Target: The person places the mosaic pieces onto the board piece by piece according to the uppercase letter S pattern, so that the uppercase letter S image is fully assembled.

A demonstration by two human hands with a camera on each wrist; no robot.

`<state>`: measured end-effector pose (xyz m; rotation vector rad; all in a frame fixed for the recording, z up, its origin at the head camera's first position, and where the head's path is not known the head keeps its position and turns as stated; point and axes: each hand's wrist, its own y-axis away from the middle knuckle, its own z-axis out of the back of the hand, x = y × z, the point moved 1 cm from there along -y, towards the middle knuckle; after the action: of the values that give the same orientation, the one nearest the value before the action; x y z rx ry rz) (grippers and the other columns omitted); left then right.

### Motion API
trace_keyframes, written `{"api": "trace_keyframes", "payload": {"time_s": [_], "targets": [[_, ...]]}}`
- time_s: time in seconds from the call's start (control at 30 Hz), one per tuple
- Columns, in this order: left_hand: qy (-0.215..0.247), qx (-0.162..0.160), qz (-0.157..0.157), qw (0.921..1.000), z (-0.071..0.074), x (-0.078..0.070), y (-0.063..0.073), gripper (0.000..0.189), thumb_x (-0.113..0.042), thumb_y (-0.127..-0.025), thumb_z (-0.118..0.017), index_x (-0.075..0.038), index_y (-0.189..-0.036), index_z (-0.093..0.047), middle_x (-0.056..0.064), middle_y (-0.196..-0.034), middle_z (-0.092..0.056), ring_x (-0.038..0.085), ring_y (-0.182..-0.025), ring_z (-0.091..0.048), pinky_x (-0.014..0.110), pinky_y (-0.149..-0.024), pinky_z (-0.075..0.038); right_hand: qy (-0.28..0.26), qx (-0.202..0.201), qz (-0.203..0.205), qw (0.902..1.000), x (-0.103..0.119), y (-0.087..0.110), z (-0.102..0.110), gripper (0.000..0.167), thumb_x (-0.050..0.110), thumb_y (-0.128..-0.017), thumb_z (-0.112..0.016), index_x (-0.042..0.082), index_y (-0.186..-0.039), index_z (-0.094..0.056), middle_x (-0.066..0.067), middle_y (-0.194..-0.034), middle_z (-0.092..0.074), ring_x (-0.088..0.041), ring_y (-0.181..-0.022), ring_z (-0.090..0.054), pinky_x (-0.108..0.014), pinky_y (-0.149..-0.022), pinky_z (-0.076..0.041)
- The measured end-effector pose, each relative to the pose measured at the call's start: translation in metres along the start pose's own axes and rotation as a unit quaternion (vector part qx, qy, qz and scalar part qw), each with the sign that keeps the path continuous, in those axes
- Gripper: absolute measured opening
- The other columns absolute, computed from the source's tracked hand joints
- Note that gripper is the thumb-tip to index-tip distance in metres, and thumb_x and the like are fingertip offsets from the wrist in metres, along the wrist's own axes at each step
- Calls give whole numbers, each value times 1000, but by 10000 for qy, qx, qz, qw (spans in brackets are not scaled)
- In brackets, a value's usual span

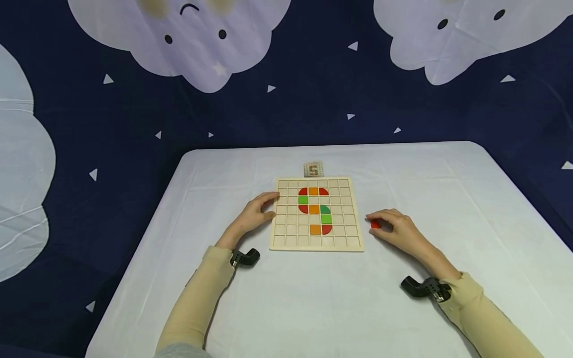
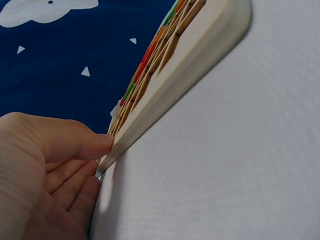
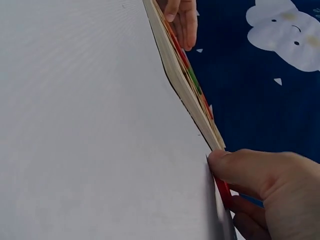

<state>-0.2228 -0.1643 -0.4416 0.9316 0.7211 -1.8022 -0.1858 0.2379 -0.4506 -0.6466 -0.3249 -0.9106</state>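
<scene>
A square wooden grid board (image 1: 286, 241) lies flat on the table, with red, orange and green pieces forming most of an S shape in its cells. Against its left edge, my left hand (image 1: 253, 213) rests with thumb and fingertips touching the rim; the left wrist view shows the thumb (image 2: 97, 145) on the board's side. Right of the board, my right hand (image 1: 400, 231) pinches a red piece (image 1: 375, 224) between thumb and fingers, low over the table. In the right wrist view this red piece (image 3: 223, 192) is partly hidden by the thumb.
A small card (image 1: 313, 169) with an S pattern on a grid lies just behind the board. White cloth covers the table (image 1: 286, 308). Behind its far edge hangs a dark blue backdrop (image 1: 304, 119) with clouds and triangles. Each wrist wears a black camera mount (image 1: 245, 257).
</scene>
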Motion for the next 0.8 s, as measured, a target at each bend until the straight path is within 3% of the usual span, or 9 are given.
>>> {"api": "trace_keyframes", "payload": {"time_s": [0.37,0.57,0.8], "targets": [[-72,4,79,9999,0,0,1,59,4,-84,-63,0,-139,-43,16,-142,-40,29,-131,-38,35,-110,-29,227,-213,-537,9981,-1,5,7,45,7,-75,-76,-1,-117,-59,-17,-111,-62,-38,-107,-52,-54,-90,-41],[-91,20,127,9999,-1,0,2,59,3,-84,-62,-1,-140,-43,15,-143,-40,29,-131,-38,34,-110,-29,194,-187,-565,9980,-3,8,7,43,5,-77,-74,2,-117,-60,-16,-114,-62,-36,-108,-52,-52,-90,-41],[-67,6,82,9999,0,-1,1,59,4,-84,-62,-1,-140,-43,16,-143,-40,29,-130,-38,36,-110,-30,226,-430,-441,9978,-2,6,8,40,1,-76,-75,2,-114,-63,-16,-106,-65,-36,-101,-57,-50,-84,-44]]}}
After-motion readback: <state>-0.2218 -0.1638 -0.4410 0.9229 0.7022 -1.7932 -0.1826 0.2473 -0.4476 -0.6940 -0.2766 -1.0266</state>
